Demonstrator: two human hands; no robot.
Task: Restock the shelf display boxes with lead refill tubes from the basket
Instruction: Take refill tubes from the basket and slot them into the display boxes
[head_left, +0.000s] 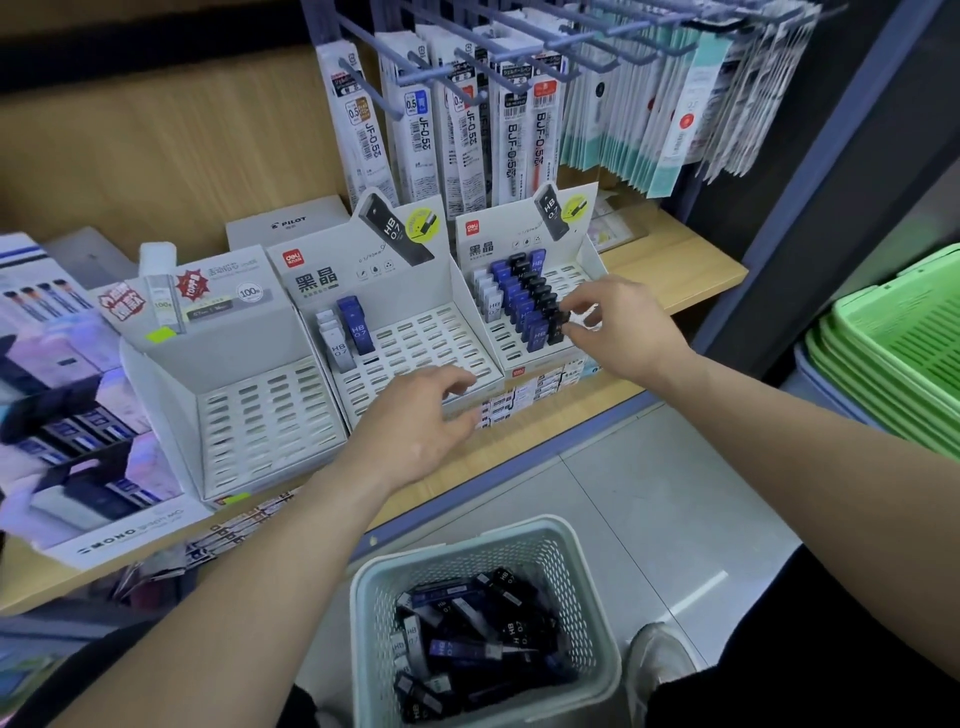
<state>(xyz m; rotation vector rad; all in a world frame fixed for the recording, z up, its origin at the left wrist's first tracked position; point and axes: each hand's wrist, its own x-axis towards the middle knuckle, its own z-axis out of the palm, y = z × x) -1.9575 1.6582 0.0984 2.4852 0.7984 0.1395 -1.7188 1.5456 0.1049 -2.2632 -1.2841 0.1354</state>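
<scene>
Right hand: my right hand (621, 325) reaches over the right display box (589, 262); thumb and forefinger pinch a black lead refill tube (556, 325) at the front of the black row, the other fingers (587, 296) loosely curled above it.
Left hand: my left hand (415, 426) hovers palm down at the front edge of the middle display box (415, 338); the fingers are slightly curled and loosely apart, holding nothing I can see.
Right box contents: rows of white, blue and black tubes stand upright in the slots, filling its left half.
Middle box contents: a few white tubes and one blue tube (356, 325) stand at the back left; most slots are bare.
Left display box (260, 415): slotted tray with no tubes standing in it.
Basket: a pale mesh basket (374, 597) sits on the floor below the shelf (675, 270), between my forearms, holding a loose heap of black, blue and white tubes.
Surroundings: hanging refill packs (467, 130) above the boxes; stacked green baskets (893, 353) at the right.
</scene>
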